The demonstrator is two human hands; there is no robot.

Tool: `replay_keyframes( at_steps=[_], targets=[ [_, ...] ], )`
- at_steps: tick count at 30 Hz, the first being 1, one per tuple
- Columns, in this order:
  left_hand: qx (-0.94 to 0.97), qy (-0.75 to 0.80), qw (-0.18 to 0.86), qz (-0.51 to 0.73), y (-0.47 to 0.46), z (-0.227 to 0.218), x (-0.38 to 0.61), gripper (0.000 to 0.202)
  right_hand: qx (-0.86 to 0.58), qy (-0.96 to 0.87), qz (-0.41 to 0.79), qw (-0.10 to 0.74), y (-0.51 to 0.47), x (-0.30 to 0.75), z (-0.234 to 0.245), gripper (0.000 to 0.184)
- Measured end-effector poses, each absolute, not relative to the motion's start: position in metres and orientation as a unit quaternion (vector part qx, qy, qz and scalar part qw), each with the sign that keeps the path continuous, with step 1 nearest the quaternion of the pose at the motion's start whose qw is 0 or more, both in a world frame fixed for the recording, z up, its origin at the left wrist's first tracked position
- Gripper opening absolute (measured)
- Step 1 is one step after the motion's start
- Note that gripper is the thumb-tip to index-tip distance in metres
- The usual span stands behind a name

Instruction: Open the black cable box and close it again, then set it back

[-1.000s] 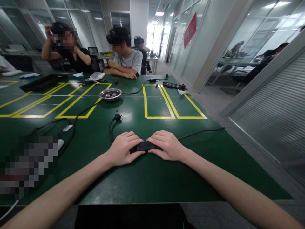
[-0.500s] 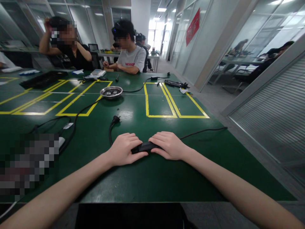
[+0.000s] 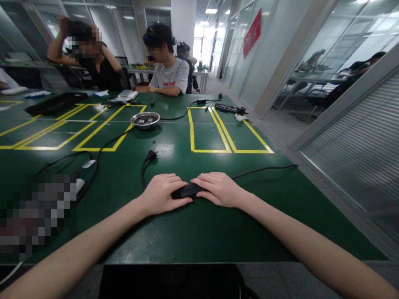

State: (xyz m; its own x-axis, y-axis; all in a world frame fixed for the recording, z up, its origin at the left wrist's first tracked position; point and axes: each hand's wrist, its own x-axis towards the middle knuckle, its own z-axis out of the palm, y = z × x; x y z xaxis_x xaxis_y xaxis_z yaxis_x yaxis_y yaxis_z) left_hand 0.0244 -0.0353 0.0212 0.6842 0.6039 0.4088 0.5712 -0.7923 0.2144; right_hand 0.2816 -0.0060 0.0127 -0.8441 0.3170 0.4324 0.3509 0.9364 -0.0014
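Both hands are on a black power adapter [image 3: 189, 190] at the near middle of the green table. My left hand [image 3: 162, 192] grips its left end, thumb along the near side and fingers over the top. Around the right end, my right hand [image 3: 217, 189] is closed in the same way. A thick cord with a black plug [image 3: 151, 155] comes out beyond my left hand and lies on the table. From beside my right hand a thin black cable [image 3: 264, 170] runs right. The adapter's two ends are hidden under my hands.
A metal bowl [image 3: 145, 120] with small metal parts stands ahead. Yellow tape [image 3: 212, 151] marks rectangles on the table. A black tray [image 3: 56, 104] lies far left, a folded black tripod-like item [image 3: 230, 109] far right. Two people sit across the table. A blurred-out object [image 3: 37, 211] is at near left.
My right hand has slid slightly left along the adapter, closer to my left hand. Across the table, one person has raised both hands higher to the head.
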Motion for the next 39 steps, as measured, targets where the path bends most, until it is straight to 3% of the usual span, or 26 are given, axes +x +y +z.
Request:
replay_keyframes(
  at_steps=[15,21,31,39],
  targets=[
    [0.919,0.317,0.079,0.222,-0.036,0.022,0.0243,0.031,-0.135,-0.949,0.014,0.286,-0.0103,0.2805,0.0119,0.028],
    [0.916,0.328,0.063,0.224,-0.0353,0.0241,0.0282,0.023,-0.222,-0.928,0.078,0.29,-0.0043,0.2806,0.0076,0.032],
    [0.915,0.333,0.037,0.225,-0.0372,0.0219,0.0318,0.023,-0.176,-0.936,0.038,0.303,-0.0045,0.2788,0.0105,0.033],
    [0.896,0.356,0.087,0.251,-0.0341,0.0237,0.0299,0.03,-0.191,-0.936,0.024,0.293,-0.0069,0.2771,0.0139,0.028]
  ],
)
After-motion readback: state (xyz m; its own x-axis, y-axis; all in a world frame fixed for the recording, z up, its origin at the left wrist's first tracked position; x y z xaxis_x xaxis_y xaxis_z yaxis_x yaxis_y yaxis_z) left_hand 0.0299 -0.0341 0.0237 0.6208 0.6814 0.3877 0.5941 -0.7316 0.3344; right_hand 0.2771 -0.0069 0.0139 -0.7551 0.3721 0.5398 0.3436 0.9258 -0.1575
